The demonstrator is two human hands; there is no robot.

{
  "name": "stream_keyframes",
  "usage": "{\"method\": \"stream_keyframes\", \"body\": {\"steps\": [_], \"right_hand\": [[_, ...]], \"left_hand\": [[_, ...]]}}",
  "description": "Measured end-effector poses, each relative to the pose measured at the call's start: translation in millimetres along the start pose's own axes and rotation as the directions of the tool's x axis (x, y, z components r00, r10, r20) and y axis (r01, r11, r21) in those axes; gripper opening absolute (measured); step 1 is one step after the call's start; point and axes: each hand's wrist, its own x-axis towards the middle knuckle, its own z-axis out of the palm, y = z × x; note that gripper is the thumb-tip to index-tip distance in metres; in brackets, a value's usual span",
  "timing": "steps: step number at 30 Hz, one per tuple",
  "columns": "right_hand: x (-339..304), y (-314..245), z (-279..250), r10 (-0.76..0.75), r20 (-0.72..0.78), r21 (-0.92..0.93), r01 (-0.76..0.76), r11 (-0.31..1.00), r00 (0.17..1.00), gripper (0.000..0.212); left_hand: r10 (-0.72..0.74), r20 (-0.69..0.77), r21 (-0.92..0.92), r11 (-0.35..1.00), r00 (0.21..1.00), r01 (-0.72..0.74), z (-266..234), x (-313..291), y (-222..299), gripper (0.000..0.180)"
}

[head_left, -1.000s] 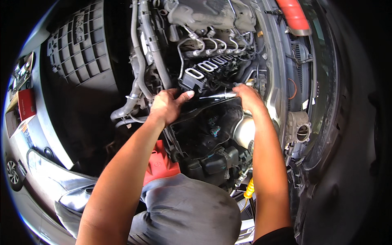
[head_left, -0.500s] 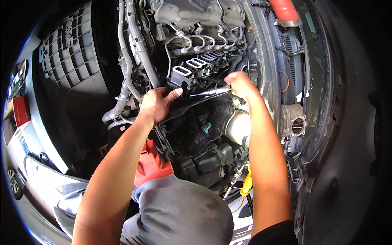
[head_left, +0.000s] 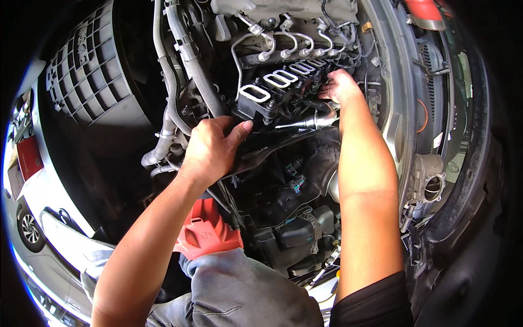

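Observation:
A black intake manifold (head_left: 253,109) lies aslant in the engine bay, with white oval gaskets (head_left: 254,93) along its upper face. At its near left end, my left hand (head_left: 212,147) grips the corner. The thumb reaches along the edge; the other fingers are partly hidden behind it. My right hand (head_left: 340,87) is at the manifold's far right end, fingers stretched out toward it, their tips in shadow. Just below the manifold lies a tapered silver metal piece (head_left: 310,123), which neither hand holds.
Metal fuel lines (head_left: 272,42) run behind the manifold. Thick hoses (head_left: 188,49) and a radiator fan shroud (head_left: 90,65) are to the left. A throttle body (head_left: 427,182) sits on the right. Below are a red plastic part (head_left: 207,231) and a black connector box (head_left: 305,226).
My right hand has moved away from the silver metal piece to the manifold's far end, its fingers now straighter. My left hand stays by the near corner. The view has shifted and come closer.

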Motion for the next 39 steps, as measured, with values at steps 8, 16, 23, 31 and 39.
{"method": "stream_keyframes", "body": {"steps": [8, 16, 23, 31, 39], "right_hand": [[4.7, 18.8, 10.2, -0.051, -0.128, 0.254, 0.082, 0.964, 0.99, 0.045], [-0.7, 17.9, 10.0, -0.134, -0.373, 0.098, 0.183, 0.978, 0.918, 0.059], [0.1, -1.4, 7.5, -0.248, -0.298, 0.055, 0.276, 0.96, 0.922, 0.046], [-36.7, -2.4, 8.1, -0.097, -0.064, -0.122, 0.088, 0.989, 0.993, 0.065], [-43.8, 2.1, 6.5, -0.046, 0.025, -0.125, 0.049, 0.991, 0.999, 0.041]], "left_hand": [[0.041, 0.039, 0.14, 0.989, 0.998, -0.046, -6.5, 2.0, 12.9, 0.046], [0.088, 0.119, 0.225, 0.968, 0.989, -0.113, -5.4, 7.2, 20.6, 0.049], [-0.002, 0.136, 0.159, 0.987, 0.991, -0.019, -0.4, 14.5, 25.8, 0.061], [0.162, 0.147, 0.224, 0.955, 0.976, -0.192, 4.8, 18.6, 16.5, 0.054], [0.12, 0.205, 0.304, 0.935, 0.971, -0.18, 5.2, 20.3, 13.8, 0.063]]}}
